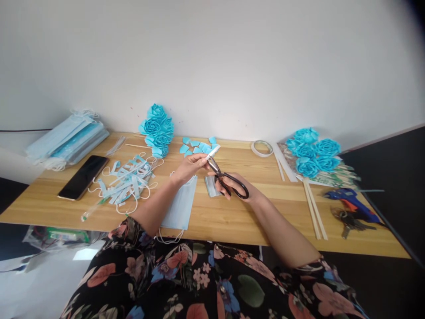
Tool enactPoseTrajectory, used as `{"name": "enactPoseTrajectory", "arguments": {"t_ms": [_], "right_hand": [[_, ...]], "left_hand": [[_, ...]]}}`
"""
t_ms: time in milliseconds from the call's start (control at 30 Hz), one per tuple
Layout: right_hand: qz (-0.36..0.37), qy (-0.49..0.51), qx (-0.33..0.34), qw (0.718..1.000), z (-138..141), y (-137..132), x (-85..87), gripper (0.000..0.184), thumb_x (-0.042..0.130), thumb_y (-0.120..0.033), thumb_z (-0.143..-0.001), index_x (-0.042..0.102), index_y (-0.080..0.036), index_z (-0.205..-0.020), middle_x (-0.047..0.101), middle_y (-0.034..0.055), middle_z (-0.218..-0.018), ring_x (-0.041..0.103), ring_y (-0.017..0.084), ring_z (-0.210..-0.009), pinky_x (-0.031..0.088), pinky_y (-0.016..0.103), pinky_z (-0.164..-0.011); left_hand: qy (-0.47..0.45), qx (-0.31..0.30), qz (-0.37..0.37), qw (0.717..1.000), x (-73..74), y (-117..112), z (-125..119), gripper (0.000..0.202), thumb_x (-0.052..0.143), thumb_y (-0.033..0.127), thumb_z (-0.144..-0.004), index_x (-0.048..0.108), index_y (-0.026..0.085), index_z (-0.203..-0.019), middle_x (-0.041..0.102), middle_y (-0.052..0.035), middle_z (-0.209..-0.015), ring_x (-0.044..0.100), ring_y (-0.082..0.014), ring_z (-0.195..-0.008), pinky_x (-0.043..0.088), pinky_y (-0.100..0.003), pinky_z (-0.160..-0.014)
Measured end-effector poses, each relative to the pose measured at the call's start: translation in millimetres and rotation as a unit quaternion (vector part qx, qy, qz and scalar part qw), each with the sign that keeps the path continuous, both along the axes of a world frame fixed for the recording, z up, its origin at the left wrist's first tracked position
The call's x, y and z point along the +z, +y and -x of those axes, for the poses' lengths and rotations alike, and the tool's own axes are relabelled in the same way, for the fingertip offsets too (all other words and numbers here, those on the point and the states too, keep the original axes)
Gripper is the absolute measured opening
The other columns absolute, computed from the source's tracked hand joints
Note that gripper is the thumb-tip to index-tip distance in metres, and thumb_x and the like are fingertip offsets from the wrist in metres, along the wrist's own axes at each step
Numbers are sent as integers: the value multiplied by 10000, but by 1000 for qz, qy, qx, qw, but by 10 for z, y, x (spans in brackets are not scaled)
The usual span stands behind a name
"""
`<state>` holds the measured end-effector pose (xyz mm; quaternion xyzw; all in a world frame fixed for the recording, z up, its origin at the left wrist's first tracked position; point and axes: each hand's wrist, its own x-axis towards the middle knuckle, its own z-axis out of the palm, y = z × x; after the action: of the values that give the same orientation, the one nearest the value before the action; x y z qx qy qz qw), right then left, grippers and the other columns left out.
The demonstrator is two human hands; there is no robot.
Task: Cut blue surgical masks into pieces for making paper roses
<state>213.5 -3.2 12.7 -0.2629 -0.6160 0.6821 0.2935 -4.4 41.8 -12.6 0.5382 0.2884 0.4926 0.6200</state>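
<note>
My left hand [191,167] pinches a small pale strip of mask material [213,152] above the wooden table [232,217]. My right hand [237,188] grips black-handled scissors [227,179], whose blades point up-left and meet the strip. Under my left forearm lies a flat light-blue face mask [181,206]. A small folded grey-blue piece [211,186] sits just beneath the scissors. Several cut blue squares [197,147] lie beyond my hands.
Stacked masks [66,139] and a black phone [83,176] lie at left, beside a heap of cut strips and ear loops [128,181]. Blue fabric roses [157,128] lean on the wall; more roses [314,153], tape roll [261,147], wooden sticks [314,208], glue gun [352,201] and keys [348,220] at right.
</note>
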Motion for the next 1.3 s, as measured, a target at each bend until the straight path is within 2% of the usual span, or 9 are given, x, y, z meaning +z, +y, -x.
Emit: {"name": "enactPoseTrajectory", "arguments": {"t_ms": [133,367,500,667,867,1100,1300], "right_hand": [[-17,-3,7,1000,-5,-2,25,549,580,-637,-918,702,-113,-1025,578,17,-710,503,95,-549,443,204,-437],[12,52,17,998,-32,39,-131,659,588,-673,-897,649,-115,-1242,578,3,-723,483,90,-540,426,209,-448],[14,47,23,999,-44,50,-160,665,577,-668,-909,651,-107,-1258,566,-19,-660,445,76,-472,397,219,-440],[0,22,-1,1000,-40,31,-98,638,594,-647,-907,669,-105,-1235,541,-51,-590,393,57,-390,325,211,-386],[-3,12,-20,1000,-38,24,-74,616,584,-628,-921,676,-96,-1218,485,-76,-527,365,54,-364,301,206,-367],[18,18,-31,999,-33,29,-109,579,604,-602,-918,681,-97,-1189,474,-71,-535,320,51,-372,301,201,-349],[4,0,-41,999,-23,31,-114,598,621,-612,-900,679,-97,-1200,472,-66,-542,352,60,-376,368,209,-364]], "left_hand": [[13,-27,-2,1000,16,-19,-1,465,809,599,-741,768,149,-848,697,-63,-788,630,-172,-759,495,-309,-767],[21,-43,-10,999,41,-49,17,454,820,583,-737,777,147,-853,717,-80,-808,640,-183,-770,500,-315,-776],[43,-50,-24,998,49,-42,28,514,808,639,-714,783,142,-843,724,-93,-815,637,-186,-765,492,-312,-767],[50,-61,-39,996,89,-37,36,522,805,650,-709,777,144,-830,721,-91,-815,640,-186,-771,483,-315,-766],[35,-87,-31,995,146,-66,41,354,826,499,-768,780,173,-900,714,-72,-861,632,-180,-802,484,-322,-813],[69,-75,-24,995,151,-77,32,447,712,578,-851,748,134,-876,708,-102,-881,647,-196,-834,492,-337,-846],[75,-48,-43,995,170,-74,29,470,719,602,-828,695,134,-802,653,-62,-793,597,-165,-758,464,-304,-782]]}}
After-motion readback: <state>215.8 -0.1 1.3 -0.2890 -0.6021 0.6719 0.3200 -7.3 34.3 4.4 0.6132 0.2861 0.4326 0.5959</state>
